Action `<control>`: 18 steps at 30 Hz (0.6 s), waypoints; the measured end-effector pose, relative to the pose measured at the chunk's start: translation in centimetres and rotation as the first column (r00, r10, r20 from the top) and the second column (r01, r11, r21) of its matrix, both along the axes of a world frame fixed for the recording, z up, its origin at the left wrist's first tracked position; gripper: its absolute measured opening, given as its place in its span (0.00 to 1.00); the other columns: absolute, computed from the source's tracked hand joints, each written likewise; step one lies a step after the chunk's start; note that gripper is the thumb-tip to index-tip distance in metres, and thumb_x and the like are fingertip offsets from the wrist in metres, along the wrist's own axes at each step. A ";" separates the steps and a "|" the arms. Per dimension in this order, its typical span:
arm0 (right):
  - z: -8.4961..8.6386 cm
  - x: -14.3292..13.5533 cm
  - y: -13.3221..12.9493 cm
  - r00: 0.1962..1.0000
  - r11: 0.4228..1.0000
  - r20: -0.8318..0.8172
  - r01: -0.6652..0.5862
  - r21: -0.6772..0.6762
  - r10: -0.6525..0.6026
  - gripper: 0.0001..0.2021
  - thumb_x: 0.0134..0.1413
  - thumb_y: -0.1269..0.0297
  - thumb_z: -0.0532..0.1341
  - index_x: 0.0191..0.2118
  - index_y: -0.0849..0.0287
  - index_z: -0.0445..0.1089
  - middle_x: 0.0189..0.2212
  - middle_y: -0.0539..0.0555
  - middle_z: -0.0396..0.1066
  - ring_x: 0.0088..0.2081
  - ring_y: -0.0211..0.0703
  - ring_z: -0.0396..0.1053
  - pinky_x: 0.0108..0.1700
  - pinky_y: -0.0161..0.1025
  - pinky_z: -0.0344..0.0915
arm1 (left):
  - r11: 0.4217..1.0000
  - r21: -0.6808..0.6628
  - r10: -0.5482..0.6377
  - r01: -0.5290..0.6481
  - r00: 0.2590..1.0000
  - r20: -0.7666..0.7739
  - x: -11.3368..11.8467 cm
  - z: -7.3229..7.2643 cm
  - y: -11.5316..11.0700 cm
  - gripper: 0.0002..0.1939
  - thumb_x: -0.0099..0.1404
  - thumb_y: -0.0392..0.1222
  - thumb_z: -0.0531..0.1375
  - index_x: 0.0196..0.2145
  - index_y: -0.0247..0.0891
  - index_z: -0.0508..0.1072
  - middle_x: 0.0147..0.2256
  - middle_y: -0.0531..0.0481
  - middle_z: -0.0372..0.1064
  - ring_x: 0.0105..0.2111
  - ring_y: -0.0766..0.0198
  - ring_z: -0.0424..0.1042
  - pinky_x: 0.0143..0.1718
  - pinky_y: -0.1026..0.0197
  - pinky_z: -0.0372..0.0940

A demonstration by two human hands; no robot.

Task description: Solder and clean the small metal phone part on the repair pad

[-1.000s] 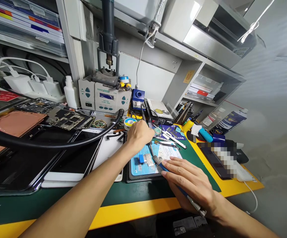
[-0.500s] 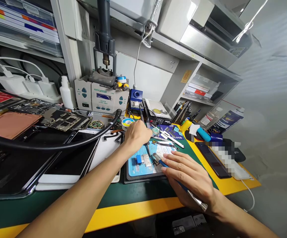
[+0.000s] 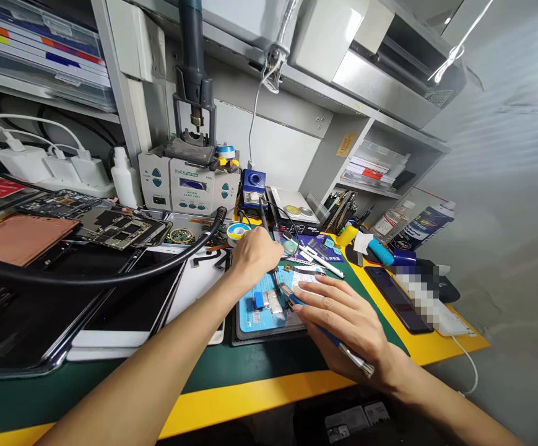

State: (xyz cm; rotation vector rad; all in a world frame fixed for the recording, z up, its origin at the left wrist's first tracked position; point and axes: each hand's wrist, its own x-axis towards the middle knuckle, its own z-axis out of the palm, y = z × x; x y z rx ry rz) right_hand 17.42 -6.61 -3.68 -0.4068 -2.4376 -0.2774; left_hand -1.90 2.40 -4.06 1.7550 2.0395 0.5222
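My left hand point(image 3: 258, 249) is closed around a soldering iron point(image 3: 264, 215), whose tip points down at the blue work pad. My right hand point(image 3: 345, 313) is closed on a pair of blue tweezers with a silver rear end point(image 3: 358, 360). At the front of the tweezers is a small metallic piece point(image 3: 287, 290), close to the iron's tip; whether they touch I cannot tell. A silver block point(image 3: 275, 301) with a blue tab point(image 3: 259, 300) lies on the pad point(image 3: 250, 320), left of my right fingers.
A solder spool point(image 3: 238, 231) stands behind my left hand. Phone screens point(image 3: 124, 297) and boards point(image 3: 120, 229) cover the left. A thick black hose point(image 3: 111, 280) crosses there. A grey station point(image 3: 192, 186) stands behind. A black phone point(image 3: 399, 300) and bottles point(image 3: 393, 220) are right.
My right hand has shifted slightly left and up with the tweezers, bringing the small metallic piece nearer the iron's tip. My left hand has barely moved.
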 end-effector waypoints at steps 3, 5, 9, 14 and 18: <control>-0.5 0.3 0.1 0.998 1.000 0.056 -0.014 -0.009 0.014 0.16 0.52 0.79 0.63 0.48 0.64 0.75 0.45 0.62 0.81 0.49 0.51 0.79 0.59 0.54 0.70 | 1.000 -0.004 0.002 -0.002 1.000 -0.006 0.0 -0.1 0.1 0.15 0.70 0.49 0.61 0.47 0.36 0.73 0.45 0.45 0.73 0.43 0.59 0.75 0.44 0.53 0.72; -0.5 0.6 0.0 0.996 0.999 0.088 -0.026 -0.024 0.028 0.16 0.52 0.79 0.63 0.48 0.65 0.74 0.46 0.62 0.81 0.50 0.51 0.78 0.60 0.56 0.68 | 1.000 -0.007 0.001 -0.001 1.000 -0.008 0.0 -0.1 0.1 0.15 0.70 0.49 0.61 0.47 0.36 0.73 0.45 0.45 0.73 0.43 0.59 0.75 0.44 0.53 0.72; -0.1 0.3 0.3 0.997 0.999 0.074 -0.022 0.034 0.019 0.15 0.53 0.79 0.63 0.47 0.65 0.75 0.46 0.62 0.81 0.50 0.51 0.79 0.59 0.54 0.70 | 1.000 -0.012 0.005 -0.005 1.000 -0.011 0.0 -0.1 0.2 0.15 0.70 0.49 0.61 0.47 0.36 0.73 0.45 0.45 0.73 0.43 0.59 0.75 0.44 0.53 0.73; 0.3 0.0 -0.1 0.977 0.997 0.209 -0.052 0.061 0.039 0.11 0.65 0.74 0.57 0.48 0.68 0.75 0.47 0.66 0.80 0.52 0.52 0.77 0.60 0.57 0.70 | 1.000 0.012 0.003 -0.003 1.000 -0.007 0.0 -0.3 0.3 0.15 0.70 0.49 0.61 0.47 0.36 0.74 0.45 0.45 0.73 0.44 0.59 0.75 0.45 0.52 0.72; 0.1 0.6 -1.0 0.988 0.999 0.149 -0.041 0.000 0.040 0.11 0.61 0.76 0.61 0.47 0.67 0.76 0.46 0.64 0.81 0.50 0.50 0.78 0.62 0.56 0.69 | 0.999 0.035 0.002 -0.003 1.000 0.006 0.0 -0.5 0.3 0.14 0.70 0.49 0.61 0.46 0.36 0.74 0.45 0.46 0.73 0.43 0.59 0.75 0.45 0.52 0.72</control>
